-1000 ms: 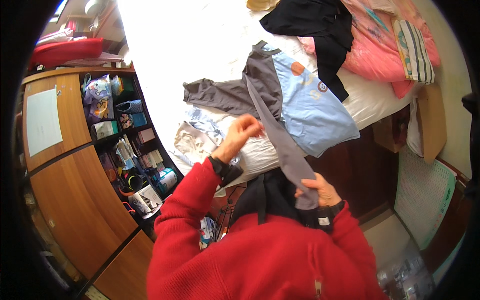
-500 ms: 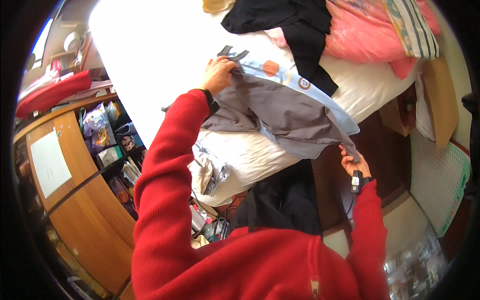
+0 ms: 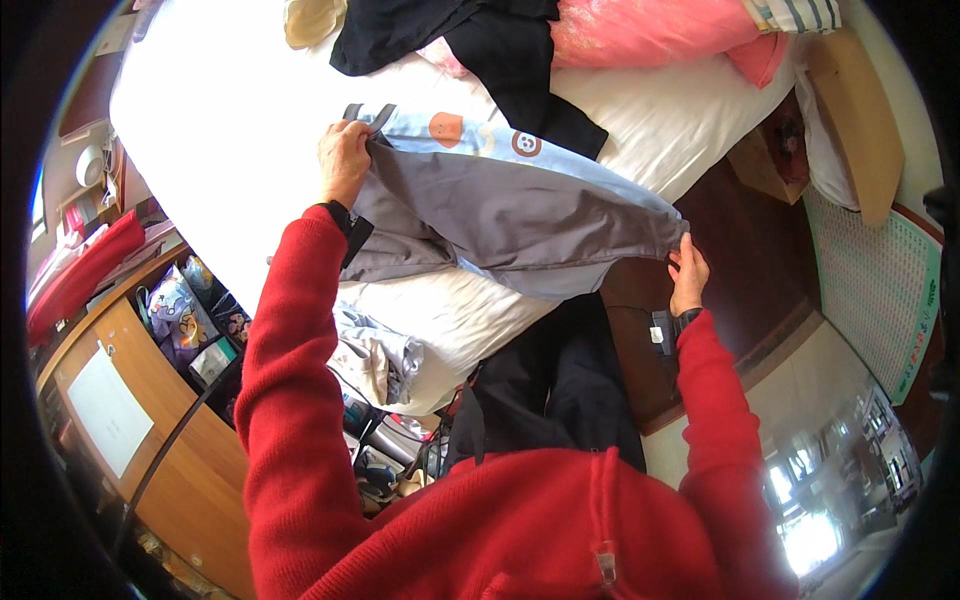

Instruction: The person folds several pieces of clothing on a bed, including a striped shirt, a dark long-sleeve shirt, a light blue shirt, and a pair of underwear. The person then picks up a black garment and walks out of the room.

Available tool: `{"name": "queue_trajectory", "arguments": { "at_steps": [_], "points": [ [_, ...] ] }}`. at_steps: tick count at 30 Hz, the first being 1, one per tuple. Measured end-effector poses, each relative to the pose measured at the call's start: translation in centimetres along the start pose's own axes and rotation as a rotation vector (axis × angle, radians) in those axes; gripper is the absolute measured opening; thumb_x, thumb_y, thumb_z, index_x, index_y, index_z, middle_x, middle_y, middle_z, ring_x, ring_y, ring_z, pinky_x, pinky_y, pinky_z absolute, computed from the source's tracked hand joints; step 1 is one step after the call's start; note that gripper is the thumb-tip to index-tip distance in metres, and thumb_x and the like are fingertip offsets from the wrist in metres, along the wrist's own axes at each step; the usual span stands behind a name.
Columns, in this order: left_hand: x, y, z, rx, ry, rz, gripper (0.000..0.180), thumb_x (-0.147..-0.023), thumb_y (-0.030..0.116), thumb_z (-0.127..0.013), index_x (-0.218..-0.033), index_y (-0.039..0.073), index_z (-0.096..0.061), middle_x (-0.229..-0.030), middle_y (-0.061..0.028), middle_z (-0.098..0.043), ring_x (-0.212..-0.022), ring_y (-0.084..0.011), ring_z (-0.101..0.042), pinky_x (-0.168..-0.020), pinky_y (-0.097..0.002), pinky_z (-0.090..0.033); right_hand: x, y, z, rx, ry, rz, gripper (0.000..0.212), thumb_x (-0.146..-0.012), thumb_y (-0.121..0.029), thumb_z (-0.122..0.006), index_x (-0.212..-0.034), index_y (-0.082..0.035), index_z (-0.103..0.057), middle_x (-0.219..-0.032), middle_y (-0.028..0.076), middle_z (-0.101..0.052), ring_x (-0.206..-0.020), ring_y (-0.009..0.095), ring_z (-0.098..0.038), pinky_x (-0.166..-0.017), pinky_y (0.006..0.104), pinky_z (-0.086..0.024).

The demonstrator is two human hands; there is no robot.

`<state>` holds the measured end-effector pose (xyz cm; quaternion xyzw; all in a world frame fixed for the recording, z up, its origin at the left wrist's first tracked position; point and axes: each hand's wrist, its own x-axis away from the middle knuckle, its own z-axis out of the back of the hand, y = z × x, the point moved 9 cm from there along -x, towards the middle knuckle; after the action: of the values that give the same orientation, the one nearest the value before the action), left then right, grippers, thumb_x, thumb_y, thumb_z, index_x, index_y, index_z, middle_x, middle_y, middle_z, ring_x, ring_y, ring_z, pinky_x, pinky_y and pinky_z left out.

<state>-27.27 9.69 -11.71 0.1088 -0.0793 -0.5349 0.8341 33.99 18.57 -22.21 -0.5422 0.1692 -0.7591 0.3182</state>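
Stretched out over the bed's near edge is a grey and light-blue cloth garment [image 3: 520,215] with cartoon patches along its blue strip and dark strap-like pieces at its left end; its exact kind I cannot tell. My left hand [image 3: 343,160] is closed on that left end, beside the straps. At the opposite end, my right hand [image 3: 688,275] pinches the garment's right corner, above the dark floor. Between the two hands the cloth spans almost taut along the top, with its grey folds sagging below toward the bed.
The bed [image 3: 220,120] has a white sheet. On it lie black clothing [image 3: 520,70], a pink quilt [image 3: 650,40] and, at the near edge, a pale crumpled cloth [image 3: 375,355]. A wooden cabinet [image 3: 190,480] stands left. A cardboard piece [image 3: 855,120] and a green-edged board [image 3: 875,290] lean right.
The right hand has lifted its corner upward, so the garment now stretches wider and straighter between my hands. My view has turned, shifting the bed and the garment leftward in the picture.
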Motion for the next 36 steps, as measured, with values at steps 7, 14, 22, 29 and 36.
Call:
{"name": "queue_trajectory", "arguments": {
  "at_steps": [7, 14, 22, 29, 36],
  "points": [
    [2.4, 2.7, 2.8, 0.008, 0.392, 0.055, 0.015, -0.081, 0.008, -0.065, -0.095, 0.007, -0.069, -0.097, -0.0123, -0.064, -0.093, -0.0326, -0.061, -0.082, -0.0393, -0.048, 0.9, -3.2, -2.3, 0.002, -0.116, 0.271, 0.022, -0.092, -0.023, -0.069, -0.087, -0.001, -0.069, -0.083, -0.008, -0.059, -0.077, 0.004, -0.047, -0.071, 0.0222, -0.040],
    [7.6, 7.4, -0.2, -0.019, 0.000, 0.002, 0.062, -0.081, 0.041, -0.072, -0.133, 0.012, -0.055, -0.143, -0.0177, -0.044, -0.135, -0.0372, -0.037, -0.106, -0.0579, -0.028, 3.1, -5.7, 0.7, -0.103, -0.158, 0.406, 0.027, -0.099, -0.026, -0.058, -0.102, 0.000, -0.068, -0.098, -0.002, -0.064, -0.089, 0.007, -0.051, -0.082, 0.0244, -0.042],
    [6.9, 5.8, -2.3, -0.115, -0.203, 0.078, 0.074, -0.086, 0.059, -0.060, -0.147, 0.022, -0.042, -0.158, -0.0183, -0.025, -0.144, -0.0419, -0.024, -0.108, -0.0658, -0.017, -1.2, 1.3, -0.4, -0.252, -0.244, 0.037, 0.031, -0.099, -0.028, -0.058, -0.118, -0.004, -0.063, -0.113, 0.004, -0.067, -0.098, 0.016, -0.063, -0.090, 0.0316, -0.048],
    [11.2, -3.1, 2.9, 0.218, 0.205, 0.284, 0.054, -0.086, 0.021, -0.069, -0.135, 0.008, -0.050, -0.139, -0.0223, -0.049, -0.125, -0.0400, -0.050, -0.103, -0.0422, -0.041, -2.9, 4.9, 2.6, -0.034, -0.094, -0.149, 0.037, -0.094, -0.031, -0.065, -0.124, -0.008, -0.060, -0.108, 0.002, -0.066, -0.093, 0.016, -0.064, -0.077, 0.0308, -0.046],
    [19.8, -13.5, 1.4, -0.048, -0.295, 0.461, 0.057, -0.071, 0.016, -0.067, -0.127, 0.017, -0.057, -0.127, -0.0116, -0.060, -0.128, -0.0329, -0.049, -0.108, -0.0646, -0.022, -1.0, 6.4, 4.4, 0.119, -0.138, -0.165, 0.018, -0.095, -0.024, -0.062, -0.106, -0.011, -0.067, -0.099, 0.001, -0.070, -0.078, 0.012, -0.065, -0.067, 0.0250, -0.047]
  ]
}}
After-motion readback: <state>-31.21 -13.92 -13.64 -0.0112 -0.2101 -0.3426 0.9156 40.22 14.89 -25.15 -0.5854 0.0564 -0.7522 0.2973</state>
